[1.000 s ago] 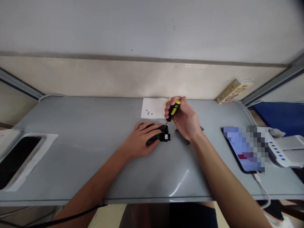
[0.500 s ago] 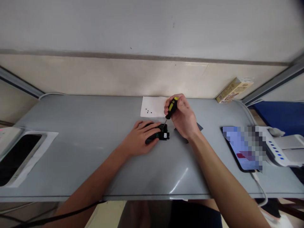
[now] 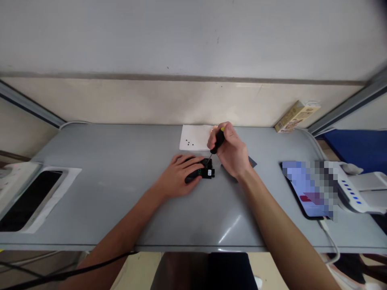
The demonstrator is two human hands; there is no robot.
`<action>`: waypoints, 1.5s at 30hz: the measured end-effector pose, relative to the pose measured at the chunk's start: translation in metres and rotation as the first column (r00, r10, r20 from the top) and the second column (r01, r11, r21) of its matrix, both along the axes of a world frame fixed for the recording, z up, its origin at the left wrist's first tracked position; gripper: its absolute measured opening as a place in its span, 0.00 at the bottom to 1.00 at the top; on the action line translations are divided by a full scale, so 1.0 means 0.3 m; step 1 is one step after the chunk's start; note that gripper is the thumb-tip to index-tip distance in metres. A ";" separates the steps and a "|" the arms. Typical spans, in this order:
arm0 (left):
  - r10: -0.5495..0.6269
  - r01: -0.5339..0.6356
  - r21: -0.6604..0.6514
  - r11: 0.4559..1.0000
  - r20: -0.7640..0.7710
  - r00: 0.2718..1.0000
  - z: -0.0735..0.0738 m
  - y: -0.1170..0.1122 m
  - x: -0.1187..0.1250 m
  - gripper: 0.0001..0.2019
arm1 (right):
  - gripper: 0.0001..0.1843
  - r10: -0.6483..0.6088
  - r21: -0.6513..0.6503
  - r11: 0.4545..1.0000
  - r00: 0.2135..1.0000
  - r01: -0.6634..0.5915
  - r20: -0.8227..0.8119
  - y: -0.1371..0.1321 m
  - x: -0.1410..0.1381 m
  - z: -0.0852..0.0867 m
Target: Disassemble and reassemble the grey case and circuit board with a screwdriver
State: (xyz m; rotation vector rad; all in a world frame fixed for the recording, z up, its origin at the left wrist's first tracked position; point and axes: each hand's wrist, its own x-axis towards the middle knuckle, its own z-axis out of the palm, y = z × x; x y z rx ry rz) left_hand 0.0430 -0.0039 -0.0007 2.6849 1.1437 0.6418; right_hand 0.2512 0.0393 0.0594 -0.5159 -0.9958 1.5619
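A small black electronic device (image 3: 207,173) lies in the middle of the table, with some green circuit board and a white label showing. My left hand (image 3: 183,174) rests over its left part, fingers and thumb wrapped around it and holding it down. In my right fist (image 3: 231,147) is a black and yellow screwdriver (image 3: 219,139), held tilted. Its shaft points down and its tip is at the device's upper right part; what it touches is too small to tell. Under my right wrist lies a dark grey flat piece (image 3: 251,161), partly hidden.
White paper (image 3: 198,133) bearing several tiny dark pieces (image 3: 188,142) lies behind my hands. To the right are a phone (image 3: 308,193) on a cable, a white charging station (image 3: 350,189) and an upright box (image 3: 296,117). Another phone (image 3: 32,197) lies at the left.
The screwdriver handle has turned in my right hand, so less yellow shows. My left hand and the device stay in place; the view has shifted slightly.
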 end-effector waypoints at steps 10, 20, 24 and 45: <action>0.000 0.000 -0.006 1.000 -0.009 1.000 0.006 -0.004 -0.002 0.15 | 0.20 -0.067 -0.014 0.998 0.997 0.067 -0.025 -0.013 -0.029 0.005; -0.002 0.002 -0.022 1.000 -0.013 1.000 0.006 -0.003 0.001 0.15 | 0.13 -0.019 -0.018 1.000 1.000 0.019 -0.014 -0.006 0.008 -0.001; -0.001 0.001 -0.013 1.000 -0.013 1.000 0.007 -0.005 0.001 0.14 | 0.19 -0.065 0.018 0.998 0.997 0.064 0.044 -0.009 -0.005 0.001; 0.005 -0.005 0.001 1.000 0.024 1.000 0.003 -0.004 0.001 0.14 | 0.23 -0.070 -0.029 0.997 0.997 0.070 -0.009 -0.011 -0.006 0.003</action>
